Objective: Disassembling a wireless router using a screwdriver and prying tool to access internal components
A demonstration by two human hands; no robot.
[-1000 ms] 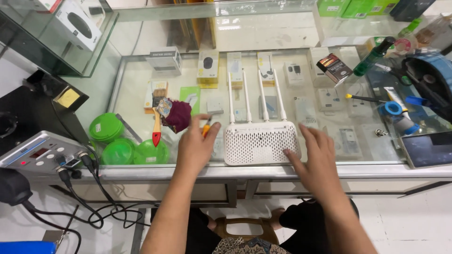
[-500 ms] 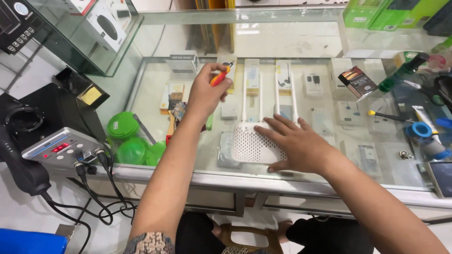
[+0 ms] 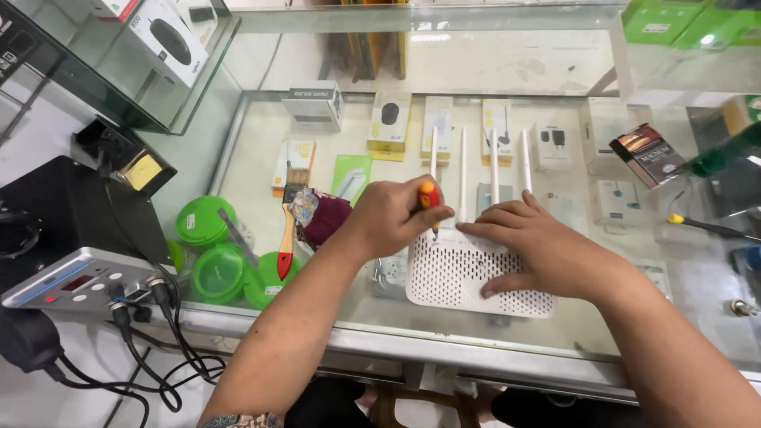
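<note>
The white router lies flat on the glass counter, near its front edge. The right hand lies open on the router. The left hand, at the router's far left corner, is closed around a red and yellow screwdriver. Green lids sit left of the router.
</note>
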